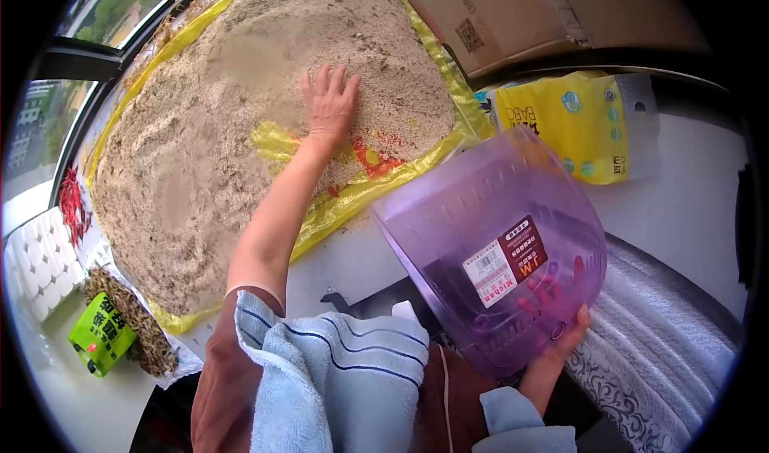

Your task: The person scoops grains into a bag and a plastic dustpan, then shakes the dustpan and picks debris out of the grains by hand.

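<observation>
Purple translucent plastic basin [465, 221], one: held tilted beside the pale granular heap [184, 124], with the right grip [563, 349] clamped on its lower right edge. Left grip [330, 110]: laid palm down on the heap, fingers slightly apart, nothing seen clasped.

Label [503, 262], white and maroon, affixed to the basin: barcode printed, letters "JM" and what is read as "Miohan". Yellow pack [573, 124], laid right of the heap: "BABO" apparently printed, part of the word hidden. Green packet [102, 334], lower left: marked in large dark characters, not legible. Cardboard carton [521, 12], top right: printed with a square code; small lettering not resolved.

Yellow sheet [352, 205]: spread beneath the heap, its margin exposed around the outside. White surface [681, 157]: seen below and right of the yellow pack, and as a strip between sheet and basin. Far side bounded by the carton, left side by the window frame [80, 62]. Silver-grey cloth [653, 309]: placed right of the basin.
</observation>
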A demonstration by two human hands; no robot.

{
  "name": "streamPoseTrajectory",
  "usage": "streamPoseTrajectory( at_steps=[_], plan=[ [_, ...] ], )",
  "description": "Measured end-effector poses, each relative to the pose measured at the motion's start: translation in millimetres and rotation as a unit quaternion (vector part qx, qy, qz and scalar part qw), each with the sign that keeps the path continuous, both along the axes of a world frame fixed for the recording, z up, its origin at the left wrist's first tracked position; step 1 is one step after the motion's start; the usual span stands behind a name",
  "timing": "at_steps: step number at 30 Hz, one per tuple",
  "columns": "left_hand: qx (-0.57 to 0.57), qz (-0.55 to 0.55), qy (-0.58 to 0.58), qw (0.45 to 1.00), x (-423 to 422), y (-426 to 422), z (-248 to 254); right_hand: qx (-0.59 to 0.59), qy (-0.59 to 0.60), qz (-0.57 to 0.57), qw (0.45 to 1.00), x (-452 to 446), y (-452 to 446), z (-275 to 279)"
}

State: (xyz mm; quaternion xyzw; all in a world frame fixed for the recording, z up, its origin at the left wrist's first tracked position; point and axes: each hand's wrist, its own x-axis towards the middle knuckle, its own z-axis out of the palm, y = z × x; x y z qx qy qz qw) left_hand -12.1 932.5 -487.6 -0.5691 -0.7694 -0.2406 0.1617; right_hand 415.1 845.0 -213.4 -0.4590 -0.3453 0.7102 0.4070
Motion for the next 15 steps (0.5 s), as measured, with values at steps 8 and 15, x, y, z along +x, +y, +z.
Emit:
streamPoseTrajectory(
  at_steps=[8,15],
  plan=[
    [-0.002,-0.348,-0.008,0.937,120,86,0,-0.004,-0.011,-0.026,1.0,-7,1,-2],
    [-0.048,-0.159,-0.132,0.977,86,84,0,-0.038,-0.001,-0.036,0.999,-11,4,1]
  ],
)
